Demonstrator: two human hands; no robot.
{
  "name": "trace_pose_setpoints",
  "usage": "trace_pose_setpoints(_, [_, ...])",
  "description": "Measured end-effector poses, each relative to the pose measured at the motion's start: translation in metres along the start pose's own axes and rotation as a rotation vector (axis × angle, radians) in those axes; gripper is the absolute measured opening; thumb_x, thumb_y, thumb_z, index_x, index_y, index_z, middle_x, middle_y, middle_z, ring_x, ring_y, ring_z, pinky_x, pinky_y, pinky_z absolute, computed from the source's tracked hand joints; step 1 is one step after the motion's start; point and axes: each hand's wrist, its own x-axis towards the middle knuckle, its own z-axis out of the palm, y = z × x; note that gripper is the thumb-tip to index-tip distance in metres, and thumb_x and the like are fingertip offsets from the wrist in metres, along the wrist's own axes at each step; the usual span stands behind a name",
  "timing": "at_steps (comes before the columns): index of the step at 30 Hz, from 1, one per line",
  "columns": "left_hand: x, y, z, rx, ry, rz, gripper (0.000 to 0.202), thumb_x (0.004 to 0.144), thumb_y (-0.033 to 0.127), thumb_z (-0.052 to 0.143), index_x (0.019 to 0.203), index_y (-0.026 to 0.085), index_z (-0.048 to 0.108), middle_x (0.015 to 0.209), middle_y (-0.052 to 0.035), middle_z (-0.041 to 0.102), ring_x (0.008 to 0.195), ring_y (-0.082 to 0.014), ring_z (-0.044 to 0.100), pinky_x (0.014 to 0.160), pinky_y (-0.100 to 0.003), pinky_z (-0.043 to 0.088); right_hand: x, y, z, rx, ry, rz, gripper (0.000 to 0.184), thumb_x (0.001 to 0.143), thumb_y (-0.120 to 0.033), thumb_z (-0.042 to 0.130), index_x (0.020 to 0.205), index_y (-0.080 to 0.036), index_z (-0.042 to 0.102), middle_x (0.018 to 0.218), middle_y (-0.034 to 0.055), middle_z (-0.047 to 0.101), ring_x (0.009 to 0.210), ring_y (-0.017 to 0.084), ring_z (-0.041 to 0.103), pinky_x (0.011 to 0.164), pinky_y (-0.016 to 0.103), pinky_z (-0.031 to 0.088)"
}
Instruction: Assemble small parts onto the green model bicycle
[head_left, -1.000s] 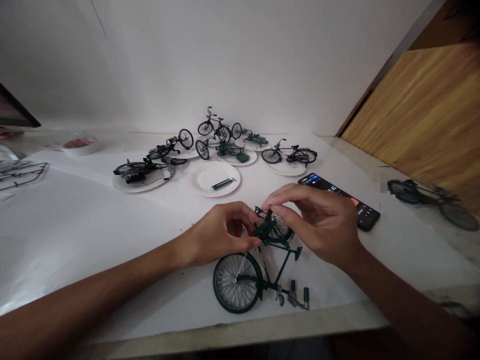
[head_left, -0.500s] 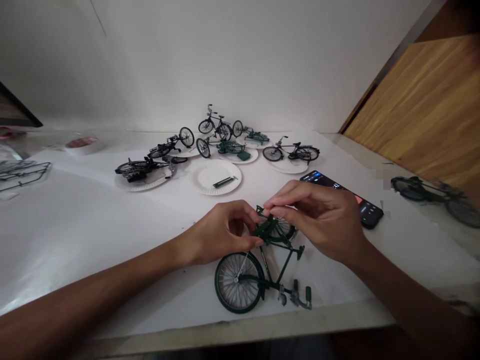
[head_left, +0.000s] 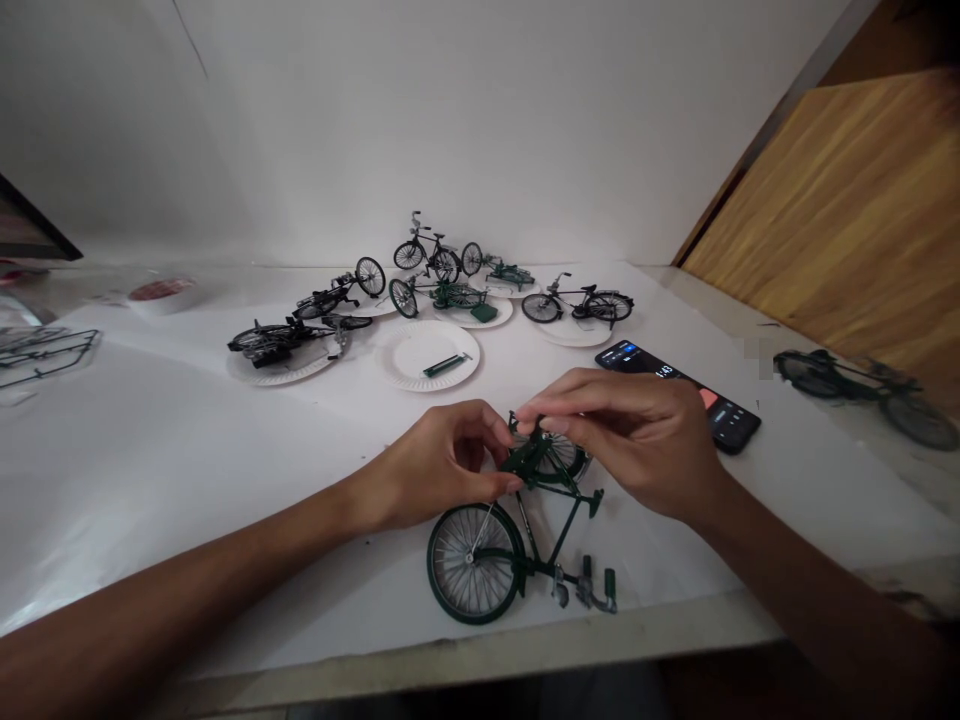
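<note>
A dark green model bicycle lies on its side near the table's front edge, its handlebar toward me and its rear wheel farther off. My left hand grips it around the chain-guard area from the left, thumb and fingers on either side. From the right, my right hand pinches thumb and fingertips together over the rear wheel. Whatever those fingertips hold is too small and too covered to make out. The hands partly hide the frame's middle and the rear wheel.
A paper plate holding a green bicycle pump stands beyond the hands. Several black and green model bicycles sit behind it, some on plates. A lit phone lies by my right hand. Another bicycle is at far right, frame parts at far left.
Both hands keep nearly the same place on the bicycle; the right fingertips have shifted very slightly. The whole view has moved a little.
</note>
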Motion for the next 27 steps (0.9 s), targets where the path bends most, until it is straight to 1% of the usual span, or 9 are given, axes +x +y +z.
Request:
trace_pose_setpoints(7, [0.0004,-0.0005,0.0002,-0.014,-0.014,0.004,0.029,0.077,0.027,0.077,0.092,0.017,0.054,0.08,0.0026,0.053,0.066,-0.0097,0.047,0.06,-0.025,0.041,-0.0019,0.0013,0.0003,0.044,-0.014,0.045,0.029,0.09,-0.005,0.06,0.105,-0.025,0.075,0.094,0.0011,0.075,0.087,0.016,0.071,0.073,0.031,0.058])
trace_pose_setpoints(9, [0.0005,-0.0011,0.0001,-0.018,-0.012,0.004,0.028,0.078,0.027,0.077,0.092,0.017,0.054,0.08,0.0027,0.054,0.066,-0.0096,0.047,0.06,-0.025,0.041,-0.0021,0.0007,0.0026,0.055,-0.011,0.041,0.028,0.089,-0.005,0.062,0.105,-0.026,0.074,0.095,0.0011,0.073,0.088,0.016,0.07,0.073,0.03,0.057])
trace_pose_setpoints(13, [0.0002,-0.0014,-0.0003,0.014,0.006,0.006,0.028,0.078,0.028,0.077,0.093,0.017,0.056,0.078,0.0029,0.055,0.065,-0.0095,0.047,0.057,-0.023,0.038,-0.0007,-0.0012,0.0062,0.025,0.046,-0.005,0.025,0.083,-0.005,0.07,0.096,-0.025,0.076,0.093,0.001,0.068,0.084,0.014,0.066,0.066,0.026,0.054])
trace_pose_setpoints(16, [0.0001,-0.0004,-0.0004,0.029,0.003,0.017,0.028,0.078,0.028,0.077,0.092,0.017,0.055,0.076,0.0034,0.054,0.065,-0.0095,0.047,0.055,-0.023,0.038,0.0004,-0.0019,0.006,-0.022,0.063,0.009,0.024,0.085,-0.005,0.068,0.093,-0.025,0.077,0.085,0.0001,0.067,0.077,0.012,0.065,0.062,0.026,0.051])
trace_pose_setpoints(21, [0.0008,0.0001,0.0001,0.035,0.002,0.018,0.028,0.077,0.026,0.077,0.092,0.017,0.055,0.075,0.0043,0.052,0.064,-0.0089,0.045,0.055,-0.023,0.037,0.0005,-0.0015,0.0036,-0.023,0.038,0.053,0.022,0.089,-0.009,0.065,0.099,-0.024,0.076,0.087,0.0005,0.071,0.08,0.014,0.068,0.066,0.028,0.054])
trace_pose_setpoints(27, [0.0017,-0.002,0.0002,0.016,0.0,0.011,0.028,0.078,0.024,0.076,0.093,0.017,0.053,0.081,0.0028,0.055,0.068,-0.0097,0.049,0.06,-0.025,0.04,-0.0041,-0.0003,0.0042,-0.016,0.02,0.128,0.024,0.093,-0.011,0.06,0.107,-0.025,0.073,0.096,-0.0004,0.075,0.089,0.015,0.071,0.079,0.03,0.058])
